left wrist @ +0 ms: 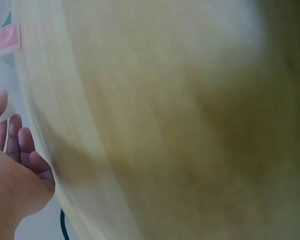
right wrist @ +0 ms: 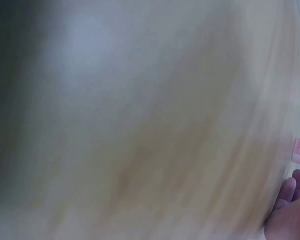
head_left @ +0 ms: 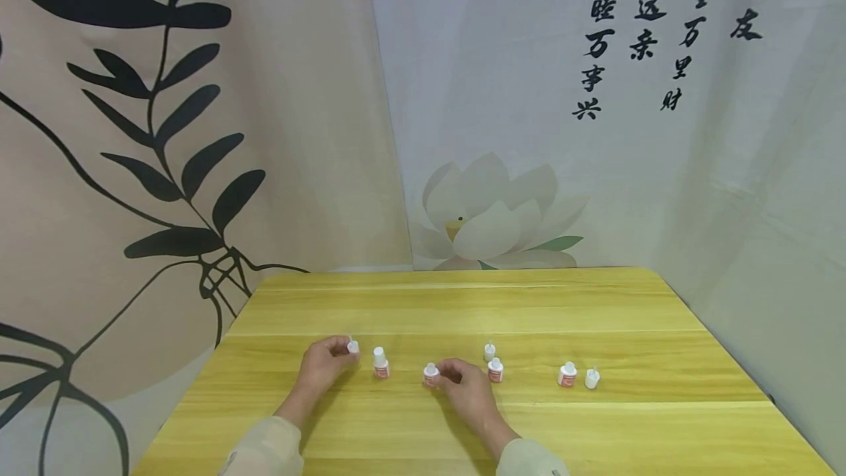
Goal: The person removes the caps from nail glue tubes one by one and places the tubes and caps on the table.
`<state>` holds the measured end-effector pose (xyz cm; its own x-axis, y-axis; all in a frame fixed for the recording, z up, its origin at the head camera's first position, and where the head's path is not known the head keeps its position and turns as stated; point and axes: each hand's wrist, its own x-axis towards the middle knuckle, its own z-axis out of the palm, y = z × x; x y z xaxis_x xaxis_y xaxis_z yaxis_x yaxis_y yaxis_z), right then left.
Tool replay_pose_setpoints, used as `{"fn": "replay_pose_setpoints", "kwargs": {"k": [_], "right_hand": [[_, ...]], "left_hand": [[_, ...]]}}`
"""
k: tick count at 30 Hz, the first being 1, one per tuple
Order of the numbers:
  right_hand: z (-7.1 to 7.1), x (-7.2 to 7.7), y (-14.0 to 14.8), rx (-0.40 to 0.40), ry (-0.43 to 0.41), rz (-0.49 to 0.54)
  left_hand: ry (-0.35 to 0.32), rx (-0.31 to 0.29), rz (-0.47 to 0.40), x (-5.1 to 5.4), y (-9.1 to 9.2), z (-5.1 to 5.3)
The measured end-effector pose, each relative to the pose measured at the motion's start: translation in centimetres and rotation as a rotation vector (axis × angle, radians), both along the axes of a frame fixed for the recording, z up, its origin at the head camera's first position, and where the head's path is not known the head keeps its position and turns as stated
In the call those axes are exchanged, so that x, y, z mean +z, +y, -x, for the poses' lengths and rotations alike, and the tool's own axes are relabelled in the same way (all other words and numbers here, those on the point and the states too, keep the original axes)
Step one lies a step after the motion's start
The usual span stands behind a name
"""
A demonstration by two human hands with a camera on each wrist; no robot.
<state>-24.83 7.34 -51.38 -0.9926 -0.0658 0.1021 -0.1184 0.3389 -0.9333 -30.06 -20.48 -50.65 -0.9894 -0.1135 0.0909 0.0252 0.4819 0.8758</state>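
In the head view my left hand (head_left: 324, 363) pinches a small white cap (head_left: 353, 347) with a thin tip pointing up, at the left of the table. Just to its right stands a small bottle (head_left: 381, 363) with a tall white top and pink label. My right hand (head_left: 469, 391) holds another small white-and-pink bottle (head_left: 431, 375), upright and with a shorter top, by its right side. In the left wrist view the fingers (left wrist: 26, 141) are curled, and what they hold is hidden. The right wrist view catches only part of the right hand (right wrist: 292, 212) at its edge.
Beyond the right hand stand a bottle (head_left: 495, 370) and a loose white cap (head_left: 490, 352) behind it. Farther right are another bottle (head_left: 567, 374) and cap (head_left: 592, 379). The wooden table (head_left: 423, 307) ends at a printed cloth backdrop (head_left: 317, 131).
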Motion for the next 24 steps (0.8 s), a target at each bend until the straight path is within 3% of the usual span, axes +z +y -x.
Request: {"fn": "replay_pose_setpoints", "kwargs": {"k": [12, 24], "right_hand": [[-0.04, 0.06, -0.03, 0.001, 0.001, -0.009], [0.02, 0.01, -0.04, -0.002, 0.009, -0.016]], "left_hand": [[-0.015, -0.051, 0.076, -0.16, 0.16, 0.13], [-0.063, -0.097, 0.067, -0.23, 0.16, -0.01]]}}
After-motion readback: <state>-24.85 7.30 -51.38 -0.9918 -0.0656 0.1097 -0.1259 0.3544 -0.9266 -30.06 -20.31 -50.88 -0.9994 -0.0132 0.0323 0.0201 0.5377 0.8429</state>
